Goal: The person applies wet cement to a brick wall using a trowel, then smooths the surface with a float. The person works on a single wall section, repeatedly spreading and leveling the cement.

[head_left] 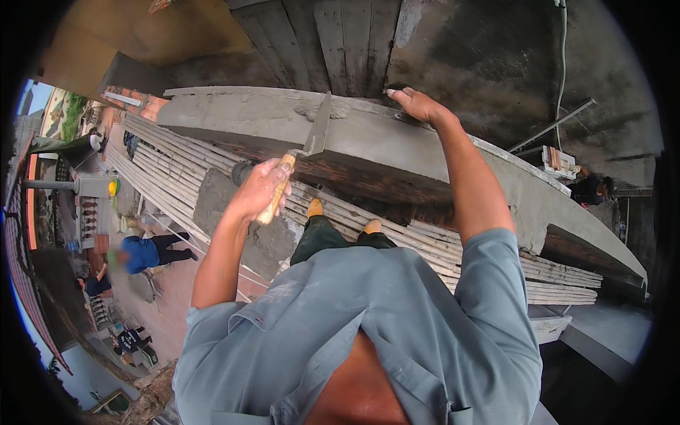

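Our hands are well apart, the left hand [262,190] wrapped around the handle of a trowel [318,131] and the right hand [419,106] farther along a long grey ledge [382,145], its grip unclear to us. Starting at the far left, we see a person in a blue top [145,253] on the ground below, then a patch of orange bricks [152,108] by the ledge's left end, and a row of long poles [170,152] slanting down to the right on our side of the ledge. Next comes our left arm [221,262], reaching up and forward, fist closed. From that fist the trowel lies forward and slightly right: its long axis runs from the light handle up to the blade, which crosses the ledge's face and ends by a lump of mortar [341,112] on top. Our left hand is plainly the nearer one to it. The ledge runs sideways in front of us, across the trowel's line. Our yellow boots [315,207] show below it, over the poles. Our right arm [473,184] stretches ahead, fingers pointing left near the ledge's back edge; we cannot tell whether they touch it. Farther right, a thin pale pipe [563,78] runs down the dark wall [482,71] toward a white box [559,163].
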`<state>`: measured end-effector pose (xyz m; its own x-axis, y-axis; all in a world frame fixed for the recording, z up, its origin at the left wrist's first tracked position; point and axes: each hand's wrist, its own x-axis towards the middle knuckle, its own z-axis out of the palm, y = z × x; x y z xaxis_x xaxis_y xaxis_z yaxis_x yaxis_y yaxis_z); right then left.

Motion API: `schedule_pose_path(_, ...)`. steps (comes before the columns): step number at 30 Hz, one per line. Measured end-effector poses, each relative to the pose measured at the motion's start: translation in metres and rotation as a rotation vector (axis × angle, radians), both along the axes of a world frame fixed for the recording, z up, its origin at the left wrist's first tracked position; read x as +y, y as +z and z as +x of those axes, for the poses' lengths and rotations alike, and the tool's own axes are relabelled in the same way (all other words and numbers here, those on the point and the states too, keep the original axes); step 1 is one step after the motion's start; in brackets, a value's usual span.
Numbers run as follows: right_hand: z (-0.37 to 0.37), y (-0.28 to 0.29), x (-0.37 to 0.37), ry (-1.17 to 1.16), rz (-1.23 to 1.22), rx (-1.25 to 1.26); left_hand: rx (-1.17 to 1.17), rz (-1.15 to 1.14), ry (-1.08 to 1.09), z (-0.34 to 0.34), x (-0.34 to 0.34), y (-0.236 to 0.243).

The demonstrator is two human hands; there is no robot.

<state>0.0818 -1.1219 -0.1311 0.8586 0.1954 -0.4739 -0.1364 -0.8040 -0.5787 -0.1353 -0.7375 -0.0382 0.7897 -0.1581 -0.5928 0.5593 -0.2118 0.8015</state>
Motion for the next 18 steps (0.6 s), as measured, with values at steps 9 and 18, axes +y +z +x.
schedule_pose_path(9, -0.006, 0.010, 0.001, -0.043, 0.030, 0.046, -0.010, 0.145, -0.147, 0.013, -0.057, 0.004)
schedule_pose_path(18, -0.001, 0.016, 0.001, 0.002, 0.051, 0.079, -0.246, 0.297, -0.452, 0.020, -0.120, -0.014)
